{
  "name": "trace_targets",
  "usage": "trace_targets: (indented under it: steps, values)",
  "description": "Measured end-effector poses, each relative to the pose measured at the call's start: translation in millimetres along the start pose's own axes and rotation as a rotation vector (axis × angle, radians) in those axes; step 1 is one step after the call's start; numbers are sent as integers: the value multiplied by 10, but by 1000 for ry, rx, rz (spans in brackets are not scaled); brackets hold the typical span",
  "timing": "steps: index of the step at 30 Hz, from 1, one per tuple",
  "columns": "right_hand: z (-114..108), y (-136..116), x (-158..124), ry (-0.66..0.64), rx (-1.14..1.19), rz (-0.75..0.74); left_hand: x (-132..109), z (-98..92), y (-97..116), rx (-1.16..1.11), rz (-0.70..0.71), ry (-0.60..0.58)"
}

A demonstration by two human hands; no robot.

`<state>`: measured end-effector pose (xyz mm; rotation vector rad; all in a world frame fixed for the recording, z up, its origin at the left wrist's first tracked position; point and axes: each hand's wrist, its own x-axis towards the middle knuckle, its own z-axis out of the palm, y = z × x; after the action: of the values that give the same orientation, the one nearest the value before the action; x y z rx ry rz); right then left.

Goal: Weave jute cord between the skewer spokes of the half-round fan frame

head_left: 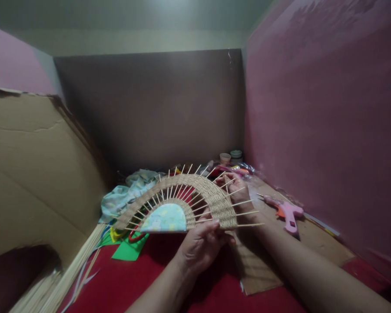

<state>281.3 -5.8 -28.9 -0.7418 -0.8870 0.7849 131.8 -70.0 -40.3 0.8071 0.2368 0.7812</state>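
Observation:
A half-round woven fan [189, 191] made of tan cord on thin wooden sticks is held up over the red cloth [143, 278]. Its centre is a pale blue-and-yellow fabric half-disc [165, 218]. My left hand [200, 245] grips the fan's bottom edge near the middle, fingers closed on it. My right hand [237, 191] is behind the fan's right side among the protruding stick ends, fingers curled round the weave there.
A pink glue gun [288, 213] lies on brown cardboard [257, 265] at right. Bundled thin sticks [68, 269] lie at lower left, by green paper [128, 251] and a red ring [135, 237]. Crumpled pale cloth [127, 195] and small jars [231, 156] sit behind. Cardboard and pink walls enclose the space.

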Motion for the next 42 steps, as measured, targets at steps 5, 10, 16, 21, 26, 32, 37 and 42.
trace_targets:
  steps: [5,10,16,21,26,32,37,42]
  values:
    - [-5,2,89,1,57,-57,-1,2,2,9,-19,9]
    - [-52,28,148,-14,91,-123,6,-3,1,-8,-21,4]
    - [-43,-20,148,-31,85,-130,7,-17,-7,-9,-33,14]
    - [-39,-26,191,-33,64,-130,2,-10,-10,-14,-38,33]
    - [-60,2,250,-17,20,-151,9,-10,-16,-36,-50,49]
    - [-39,-27,301,-50,-21,-181,11,-14,-20,-53,-32,37]
    - [26,-78,330,-103,-45,-202,7,-14,-10,-73,-26,31]
    - [69,-121,317,-90,-94,-305,12,-15,-9,-84,-23,57]
